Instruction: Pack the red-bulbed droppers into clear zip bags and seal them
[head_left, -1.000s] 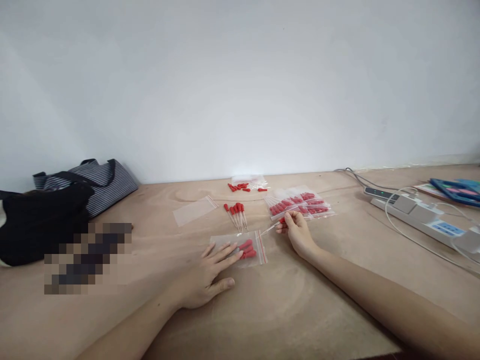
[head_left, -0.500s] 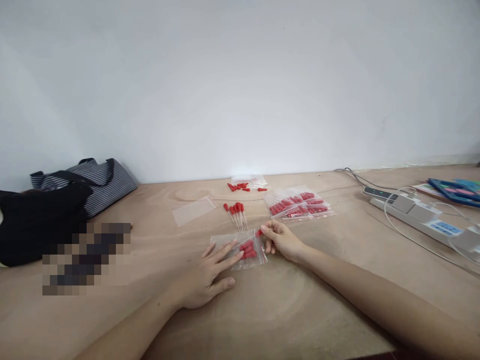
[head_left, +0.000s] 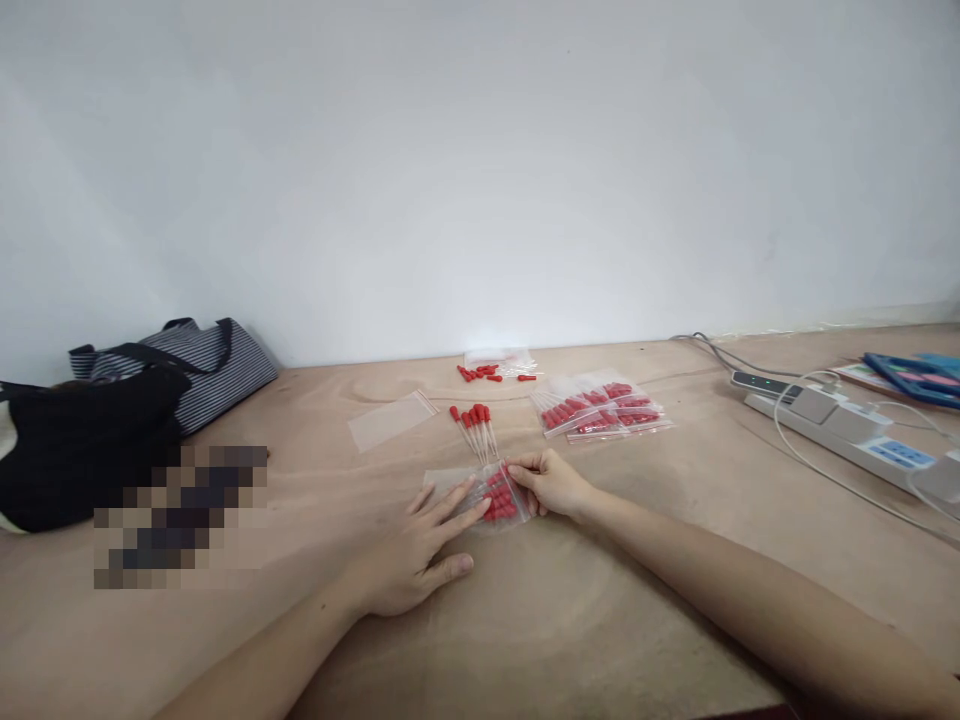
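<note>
A small clear zip bag (head_left: 480, 492) with red-bulbed glass droppers inside lies on the wooden table in front of me. My left hand (head_left: 416, 555) rests flat on the bag's left part, fingers spread. My right hand (head_left: 546, 483) pinches the bag's right, open end, where the red bulbs bunch up. Just beyond the bag lies a loose bunch of droppers (head_left: 474, 425). To its right sits a pile of filled bags (head_left: 600, 408).
An empty zip bag (head_left: 390, 419) lies at the left. Loose red bulbs (head_left: 484, 373) and glass tubes lie near the wall. A striped bag (head_left: 195, 365) and a black bag (head_left: 75, 440) sit far left. A power strip (head_left: 847, 430) with cables is at the right.
My right hand carried a dropper from beside the filled bags leftward to the bag's opening and now grips that end. My left hand stayed on the bag.
</note>
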